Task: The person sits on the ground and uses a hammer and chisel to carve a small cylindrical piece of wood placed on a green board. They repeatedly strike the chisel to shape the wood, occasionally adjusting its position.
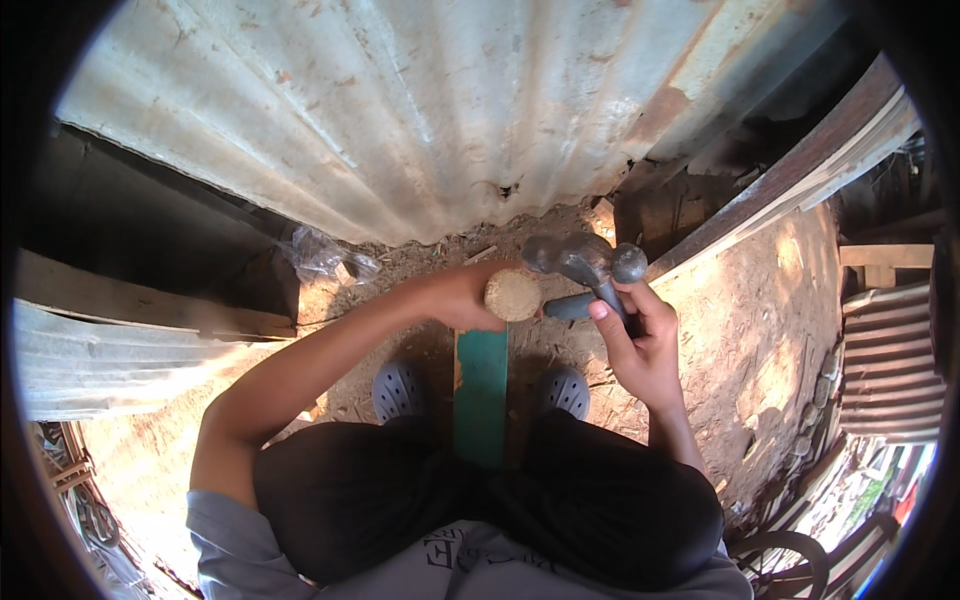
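My left hand (462, 297) reaches in from the left and is closed around the side of a round wooden piece (513, 295), whose pale cut end faces up. Most of its fingers are hidden behind the wood. In my right hand (645, 335) is a ball-peen hammer (585, 258), gripped by its handle close below the dark metal head. The head hangs just above and to the right of the wood. A short grey piece (569, 307) shows between the right thumb and the wood; I cannot make out what it is. Below the wood, a green-painted plank (482, 390) runs between my legs.
Corrugated metal sheeting (400, 110) slants across the far side. A long wooden beam (790, 175) runs along the right. Crumpled clear plastic (322, 255) lies at the left on the dirt ground (745, 350). My grey clogs (398, 390) flank the plank.
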Demonstrator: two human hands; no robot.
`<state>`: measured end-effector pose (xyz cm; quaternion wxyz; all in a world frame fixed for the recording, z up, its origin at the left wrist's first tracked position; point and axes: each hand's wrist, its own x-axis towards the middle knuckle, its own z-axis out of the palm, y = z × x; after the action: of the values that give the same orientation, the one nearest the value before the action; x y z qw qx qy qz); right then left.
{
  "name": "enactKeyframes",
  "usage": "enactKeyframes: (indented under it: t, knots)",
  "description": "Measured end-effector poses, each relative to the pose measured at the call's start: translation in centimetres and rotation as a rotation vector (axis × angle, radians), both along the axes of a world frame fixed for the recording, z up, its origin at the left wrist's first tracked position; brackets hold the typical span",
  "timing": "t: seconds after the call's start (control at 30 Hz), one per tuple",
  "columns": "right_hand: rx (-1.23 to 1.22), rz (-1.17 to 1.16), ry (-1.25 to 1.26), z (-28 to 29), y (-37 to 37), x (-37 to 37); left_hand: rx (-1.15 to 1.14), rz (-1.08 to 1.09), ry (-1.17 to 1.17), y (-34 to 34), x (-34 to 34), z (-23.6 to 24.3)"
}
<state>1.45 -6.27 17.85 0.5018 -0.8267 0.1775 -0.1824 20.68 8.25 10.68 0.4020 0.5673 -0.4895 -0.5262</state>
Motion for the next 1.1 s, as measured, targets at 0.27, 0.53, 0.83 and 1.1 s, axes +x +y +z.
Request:
enactKeyframes:
  t: [0.27, 0.53, 0.83, 1.1]
  knots:
    - [-0.002, 0.179, 0.014, 2.2, 0.2, -1.2, 0.239, 0.234, -0.120, 0.7, -1.3, -0.5]
    - [-0.177, 0.248, 0.275, 3.7, 0.5, -0.6, 0.290, 0.185, -0.150, 0.7, -2.5, 0.7]
    - [-0.102, 0.307, 0.236, 3.4, -0.2, -0.3, 0.302, 0.155, -0.216, -0.2, -2.8, 2.9]
    - [0.070, 0.234, 0.041, 1.4, -0.4, -2.2, 0.327, 0.064, -0.133, -0.7, -2.5, 3.1]
